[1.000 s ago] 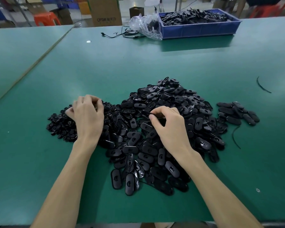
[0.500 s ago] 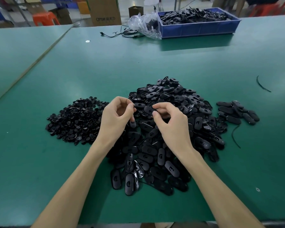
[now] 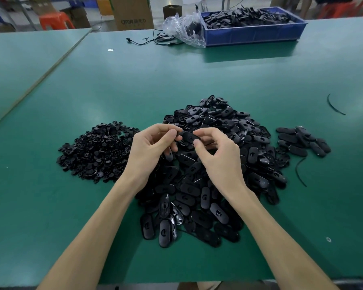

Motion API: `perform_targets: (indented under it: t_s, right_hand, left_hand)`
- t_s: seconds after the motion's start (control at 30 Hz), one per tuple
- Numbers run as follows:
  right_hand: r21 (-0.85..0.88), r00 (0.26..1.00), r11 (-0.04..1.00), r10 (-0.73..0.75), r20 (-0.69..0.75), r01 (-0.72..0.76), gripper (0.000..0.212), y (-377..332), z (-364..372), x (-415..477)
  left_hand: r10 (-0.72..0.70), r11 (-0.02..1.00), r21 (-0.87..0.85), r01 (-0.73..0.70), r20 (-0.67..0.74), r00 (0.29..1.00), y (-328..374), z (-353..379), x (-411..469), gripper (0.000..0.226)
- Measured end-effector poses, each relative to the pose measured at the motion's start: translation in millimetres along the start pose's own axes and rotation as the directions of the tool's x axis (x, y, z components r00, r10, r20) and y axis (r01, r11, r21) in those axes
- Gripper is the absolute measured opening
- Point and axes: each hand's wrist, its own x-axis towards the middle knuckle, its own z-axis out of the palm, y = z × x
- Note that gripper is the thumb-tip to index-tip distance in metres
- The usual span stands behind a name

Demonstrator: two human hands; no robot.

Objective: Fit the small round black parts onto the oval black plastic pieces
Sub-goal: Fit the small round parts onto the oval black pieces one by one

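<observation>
A big heap of oval black plastic pieces (image 3: 222, 170) covers the middle of the green table (image 3: 134, 91). To its left lies a pile of small round black parts (image 3: 94, 153). Above the heap, my right hand (image 3: 216, 155) pinches one oval piece (image 3: 189, 137) by its right end. My left hand (image 3: 151, 147) meets it at the left end, thumb and fingers curled against the piece; any round part between them is hidden. A small separate group of oval pieces (image 3: 302, 142) lies to the right.
A blue bin (image 3: 254, 34) full of black parts stands at the far edge, with a clear plastic bag (image 3: 182, 30) and a black cable (image 3: 153, 40) beside it. Thin black strips (image 3: 300, 170) lie right of the heap. A seam divides off a second table on the left.
My left hand left the round-parts pile and came right to meet my right hand. Both hands have risen slightly, and the oval piece is now held between them.
</observation>
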Motion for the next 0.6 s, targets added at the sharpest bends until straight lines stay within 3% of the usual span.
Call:
perform_targets:
  t_s: [0.6]
  right_hand:
    - [0.029, 0.999, 0.999, -0.025, 0.041, 0.024, 0.021, 3.2, 2.9, -0.5]
  left_hand:
    - [0.072, 0.972, 0.225, -0.074, 0.020, 0.997, -5.4, 8.7, -3.6, 0.006]
